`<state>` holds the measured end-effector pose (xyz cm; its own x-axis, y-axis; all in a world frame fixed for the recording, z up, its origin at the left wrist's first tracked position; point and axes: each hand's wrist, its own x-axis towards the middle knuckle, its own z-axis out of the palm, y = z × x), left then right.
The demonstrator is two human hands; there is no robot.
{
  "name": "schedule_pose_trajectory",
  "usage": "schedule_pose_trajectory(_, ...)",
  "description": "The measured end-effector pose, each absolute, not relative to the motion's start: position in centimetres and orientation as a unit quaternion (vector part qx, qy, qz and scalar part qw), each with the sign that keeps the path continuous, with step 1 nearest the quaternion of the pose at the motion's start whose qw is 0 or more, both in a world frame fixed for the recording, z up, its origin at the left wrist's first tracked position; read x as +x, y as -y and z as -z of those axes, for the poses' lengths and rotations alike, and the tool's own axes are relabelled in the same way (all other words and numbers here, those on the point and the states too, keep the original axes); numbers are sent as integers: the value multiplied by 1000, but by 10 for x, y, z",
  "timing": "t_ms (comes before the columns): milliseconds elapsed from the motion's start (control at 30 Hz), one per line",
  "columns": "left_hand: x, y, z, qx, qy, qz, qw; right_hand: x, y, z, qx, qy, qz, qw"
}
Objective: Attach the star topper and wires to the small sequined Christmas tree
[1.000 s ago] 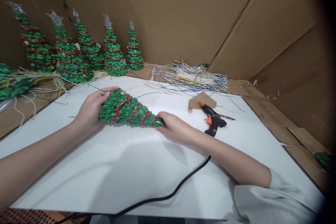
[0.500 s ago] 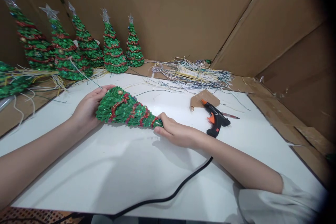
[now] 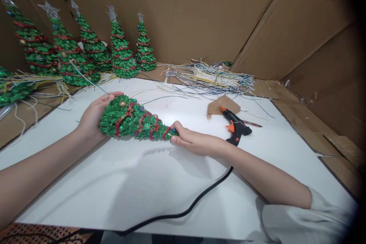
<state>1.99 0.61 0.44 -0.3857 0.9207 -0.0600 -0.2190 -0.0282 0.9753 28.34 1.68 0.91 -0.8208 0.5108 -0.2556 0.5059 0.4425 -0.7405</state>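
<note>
On my feed the tree [image 3: 131, 120] is on its side in mid-view, off the counter [image 3: 143, 183] as far as I can judge, wide base to the left, tip to the right. Left hand [image 3: 93, 118] cups the base, fingers round the far side. Right hand [image 3: 194, 140] is narrow, pinching the tip; the fingers hide it, so I can't tell if there's a star on it.

Just changed: tree has rolled a bit between the hands. A small gift ornament [image 3: 147, 126] now shows plainly by the red garland [image 3: 128, 112], gold ball [image 3: 122, 104] nearer the base. Means, I'd say, a different side is up for handling, and both hands are tied up with it. A white-ended wire [image 3: 90, 80] now sticks out far-left from the left hand; can't tell if it's pinched there or fixed to the base.

Right of the tree: glue gun [image 3: 236, 126] lying unheld, nozzle over a cardboard piece [image 3: 214, 106], thin reddish stick [image 3: 253, 124] just beside it. Black cord [image 3: 177, 216] comes out from under the right forearm and runs to the near-left edge.

Far side: wire pile [image 3: 220, 76]. Far left: five upright trees [image 3: 124, 57] with stars, more wires [image 3: 54, 84], another green piece [image 3: 17, 93] partly cut off. Cardboard walls [image 3: 185, 15] behind.
</note>
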Motion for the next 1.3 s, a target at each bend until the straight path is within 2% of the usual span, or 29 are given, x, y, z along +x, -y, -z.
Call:
schedule_pose_trajectory(100,22,-5,-6,273,-550,-630,476,283,-17,-9,-303,848,-434,9)
schedule_pose_trajectory(1300,26,-1,-5,258,-554,-649,453,282,-19,-1,-306,820,-481,54)
